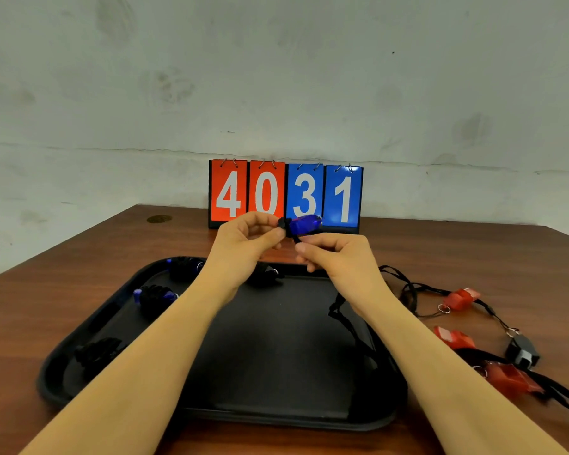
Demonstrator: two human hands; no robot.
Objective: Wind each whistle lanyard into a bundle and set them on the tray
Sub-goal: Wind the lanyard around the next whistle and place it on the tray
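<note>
On the black tray [60, 385], four wound bundles are already set: a black one at its near left [97, 351], two blue whistle bundles [155, 295] towards its far left, and one partly hidden behind the left wrist. Above the tray, a blue whistle [304, 224] is pinched by the left hand [243, 241], while its black lanyard [345, 318], largely unwound, is pinched by the right hand [335, 257]. On the desk [30, 307] to the right, three red whistles [460, 298] and a black one are judged untouched, with lanyards loose.
</note>
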